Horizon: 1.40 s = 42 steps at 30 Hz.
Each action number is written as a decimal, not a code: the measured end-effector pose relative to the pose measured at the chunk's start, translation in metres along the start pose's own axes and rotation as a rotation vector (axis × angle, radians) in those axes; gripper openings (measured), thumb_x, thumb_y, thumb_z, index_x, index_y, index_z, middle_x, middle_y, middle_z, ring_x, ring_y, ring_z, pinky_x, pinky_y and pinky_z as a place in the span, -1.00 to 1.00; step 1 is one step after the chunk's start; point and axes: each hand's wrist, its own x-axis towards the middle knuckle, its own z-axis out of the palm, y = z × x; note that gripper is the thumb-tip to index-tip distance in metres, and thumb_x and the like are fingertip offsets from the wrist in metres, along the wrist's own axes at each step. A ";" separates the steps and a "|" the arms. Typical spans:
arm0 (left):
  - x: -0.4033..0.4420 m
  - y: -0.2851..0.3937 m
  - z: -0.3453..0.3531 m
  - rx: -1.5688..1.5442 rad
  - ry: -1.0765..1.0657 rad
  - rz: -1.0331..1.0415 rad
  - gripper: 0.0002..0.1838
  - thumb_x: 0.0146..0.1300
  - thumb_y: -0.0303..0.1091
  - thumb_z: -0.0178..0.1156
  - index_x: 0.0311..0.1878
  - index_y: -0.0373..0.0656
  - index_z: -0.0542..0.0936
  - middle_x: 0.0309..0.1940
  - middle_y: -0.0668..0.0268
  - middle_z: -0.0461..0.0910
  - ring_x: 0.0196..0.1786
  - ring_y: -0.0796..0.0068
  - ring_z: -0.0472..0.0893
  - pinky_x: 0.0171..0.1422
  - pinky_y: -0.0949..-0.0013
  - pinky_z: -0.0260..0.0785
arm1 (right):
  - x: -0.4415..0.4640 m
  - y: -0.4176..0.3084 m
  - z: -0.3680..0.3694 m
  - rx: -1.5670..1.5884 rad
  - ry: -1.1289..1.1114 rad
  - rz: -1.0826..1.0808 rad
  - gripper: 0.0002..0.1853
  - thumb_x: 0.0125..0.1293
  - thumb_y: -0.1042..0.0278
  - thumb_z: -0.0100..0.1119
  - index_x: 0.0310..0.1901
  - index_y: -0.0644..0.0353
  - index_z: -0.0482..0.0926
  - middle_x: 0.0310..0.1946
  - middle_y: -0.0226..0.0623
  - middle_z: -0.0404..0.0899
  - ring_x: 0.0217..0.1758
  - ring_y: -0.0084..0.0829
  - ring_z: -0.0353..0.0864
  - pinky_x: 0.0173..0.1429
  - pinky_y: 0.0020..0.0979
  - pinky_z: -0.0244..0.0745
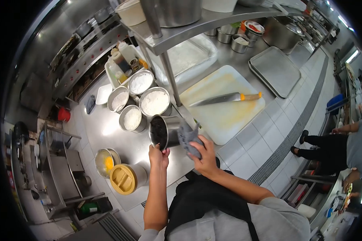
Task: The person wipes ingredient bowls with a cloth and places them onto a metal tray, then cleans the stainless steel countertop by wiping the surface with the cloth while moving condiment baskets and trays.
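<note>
My left hand (pixel 159 156) is closed on the rim of a tilted steel pot (pixel 174 127). Its mouth faces left and shows something black inside, which I cannot identify. In my right hand (pixel 205 156) is a crumpled grey cloth (pixel 188 138), held close by the pot's outer side; whether it touches the metal is unclear. Just beyond the pot stand several round steel containers of white powder, the nearest being a small one (pixel 132 119) and a larger one (pixel 155 102). Left of my left hand are a tub with a yellow lid (pixel 123 179) and a metal bowl (pixel 102 160) with yellow egg-like contents.
A large knife (pixel 219 99) lies on a stained white cutting board (pixel 207 86) at the right. Beyond it are stacked metal trays (pixel 275 69). A shelf post (pixel 171 78) rises beside the powder containers. Bottles stand in a white bin (pixel 110 72). Another person (pixel 330 146) stands at far right.
</note>
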 end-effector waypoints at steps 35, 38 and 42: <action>0.256 0.020 0.349 -0.133 0.138 0.460 -0.67 0.42 -0.27 0.07 0.05 -0.08 0.15 -0.15 0.09 0.45 -0.47 0.26 0.57 -0.30 0.14 0.60 | 0.092 0.216 -0.180 1.190 -0.367 1.220 -0.27 0.27 -0.25 0.07 0.24 0.25 0.38 -0.11 -0.12 0.58 -0.26 -0.33 0.63 -0.26 -0.32 0.61; 0.301 0.019 0.327 -0.229 0.189 0.363 -0.63 0.44 -0.19 0.06 0.15 -0.13 0.21 -0.03 0.08 0.37 -0.35 0.19 0.58 -0.14 0.07 0.63 | 0.093 0.214 -0.191 1.201 -0.408 1.147 -0.28 0.27 -0.22 0.09 0.22 0.28 0.38 -0.15 -0.12 0.59 -0.27 -0.33 0.63 -0.27 -0.32 0.61; 0.264 -0.005 0.308 -0.232 -0.052 0.263 -0.61 0.41 -0.05 0.10 0.09 -0.10 0.32 -0.06 0.24 0.35 -0.19 0.20 0.51 -0.12 0.15 0.55 | 0.091 0.219 -0.180 1.184 -0.517 1.194 -0.30 0.27 -0.18 0.10 0.21 0.30 0.38 -0.17 -0.14 0.60 -0.27 -0.33 0.63 -0.28 -0.34 0.60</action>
